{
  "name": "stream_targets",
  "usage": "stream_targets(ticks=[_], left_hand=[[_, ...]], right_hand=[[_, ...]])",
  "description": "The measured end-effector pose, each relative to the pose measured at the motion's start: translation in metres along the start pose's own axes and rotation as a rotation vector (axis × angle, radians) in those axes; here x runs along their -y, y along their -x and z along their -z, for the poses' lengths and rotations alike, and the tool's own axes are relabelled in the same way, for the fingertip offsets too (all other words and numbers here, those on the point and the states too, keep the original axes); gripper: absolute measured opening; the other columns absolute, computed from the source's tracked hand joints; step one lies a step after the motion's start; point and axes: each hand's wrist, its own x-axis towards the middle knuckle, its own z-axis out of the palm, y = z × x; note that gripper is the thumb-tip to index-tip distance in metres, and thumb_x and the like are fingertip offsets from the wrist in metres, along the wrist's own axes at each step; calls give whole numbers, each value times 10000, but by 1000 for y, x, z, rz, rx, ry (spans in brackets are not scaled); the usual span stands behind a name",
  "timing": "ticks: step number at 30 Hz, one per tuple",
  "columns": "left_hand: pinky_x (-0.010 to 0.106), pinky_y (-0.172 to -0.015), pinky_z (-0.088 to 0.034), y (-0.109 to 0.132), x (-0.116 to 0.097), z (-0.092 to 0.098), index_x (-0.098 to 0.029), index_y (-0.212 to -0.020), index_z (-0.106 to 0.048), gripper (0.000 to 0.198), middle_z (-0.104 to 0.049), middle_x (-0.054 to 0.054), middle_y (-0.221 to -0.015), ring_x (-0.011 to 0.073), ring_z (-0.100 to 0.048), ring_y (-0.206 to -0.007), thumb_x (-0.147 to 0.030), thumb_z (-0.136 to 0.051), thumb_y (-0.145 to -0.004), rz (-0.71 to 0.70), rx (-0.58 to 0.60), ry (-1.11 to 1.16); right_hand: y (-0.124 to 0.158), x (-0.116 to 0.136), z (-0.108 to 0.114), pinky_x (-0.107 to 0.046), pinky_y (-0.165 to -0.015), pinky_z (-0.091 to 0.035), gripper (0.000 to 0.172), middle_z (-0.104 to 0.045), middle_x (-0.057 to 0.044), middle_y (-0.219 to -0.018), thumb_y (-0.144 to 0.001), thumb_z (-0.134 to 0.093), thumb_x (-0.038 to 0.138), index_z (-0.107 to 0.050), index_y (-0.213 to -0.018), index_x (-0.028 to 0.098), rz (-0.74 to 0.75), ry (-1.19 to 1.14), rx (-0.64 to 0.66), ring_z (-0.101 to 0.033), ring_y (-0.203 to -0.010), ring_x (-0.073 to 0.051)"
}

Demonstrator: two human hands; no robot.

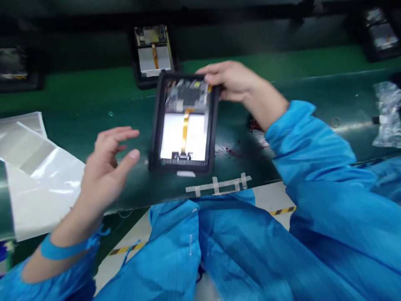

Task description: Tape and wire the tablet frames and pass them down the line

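A black tray holding an opened tablet-like device with a white panel and an orange flex cable lies on the green bench in front of me. My right hand grips the tray's far right corner, fingers curled over its top edge. My left hand hovers just left of the tray, fingers spread and holding nothing, not touching it. Both arms wear blue sleeves.
A second tray with a similar device sits behind on the green conveyor. White plastic sheets lie at the left. A clear bag rests at the right edge. White tape marks line the bench's front edge.
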Motion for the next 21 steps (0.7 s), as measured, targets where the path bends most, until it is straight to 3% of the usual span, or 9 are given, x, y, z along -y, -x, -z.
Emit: stream_targets(ticks=[2,5,7,9,12,14,17,21], left_hand=[[577,-1159,-510,26,2,-19,-256,-1363,-693,404,-614,91,-1480,359,-570,-1403,-488,-646,-1037,-32,42,-3],[615,-1164,-478,53,11,-43,-226,-1414,-647,405,-561,138,-1564,392,-540,-1430,-434,-565,-1077,-97,123,-120],[634,-1158,-464,68,15,-54,-210,-1485,-593,453,-479,168,-1649,427,-491,-1473,-411,-554,-1081,-120,115,-156],[626,-1156,-459,79,16,-59,-221,-1516,-570,478,-469,171,-1653,430,-477,-1483,-388,-584,-1068,-116,29,-133],[576,-1138,-472,83,9,-62,-251,-1405,-650,374,-600,140,-1488,381,-560,-1385,-332,-632,-1040,-110,-117,-57],[533,-1086,-492,77,0,-64,-242,-1262,-707,241,-670,117,-1326,337,-621,-1257,-277,-632,-1036,-147,-154,-17],[454,-977,-509,59,-16,-74,-215,-1128,-725,138,-704,86,-1146,278,-641,-1099,-201,-634,-1025,-235,-140,29],[361,-848,-511,34,-35,-97,-187,-1069,-719,133,-720,51,-999,211,-642,-935,-139,-606,-1019,-295,-70,114]], right_hand=[[-5,-12,-39,-364,-698,-626,180,-754,-41,-899,-959,-629,132,-726,-1097,194,-26,90,87,-702,-796,-211],[2,-25,-68,-423,-947,-582,198,-747,-70,-1134,-966,-657,148,-716,-1144,213,161,455,80,-681,-1056,-243],[29,-33,-71,-493,-1062,-501,192,-693,-105,-1281,-991,-657,206,-687,-1181,212,306,737,-52,-601,-1228,-298],[71,-43,-70,-551,-1055,-447,152,-658,-150,-1284,-1032,-601,273,-665,-1143,191,345,975,-191,-538,-1273,-364],[131,-68,-75,-519,-963,-407,193,-656,-172,-1137,-1016,-628,363,-649,-997,172,261,1227,-175,-528,-1162,-389],[153,-86,-83,-477,-911,-384,174,-657,-185,-1133,-1022,-600,318,-645,-1044,152,214,1294,-171,-524,-1108,-370],[157,-105,-90,-442,-867,-362,194,-665,-190,-1130,-1045,-448,164,-640,-1058,144,201,1271,-184,-520,-1073,-344],[151,-108,-88,-409,-858,-380,249,-654,-145,-1048,-1077,-367,172,-589,-964,193,423,991,-83,-512,-990,-296]])
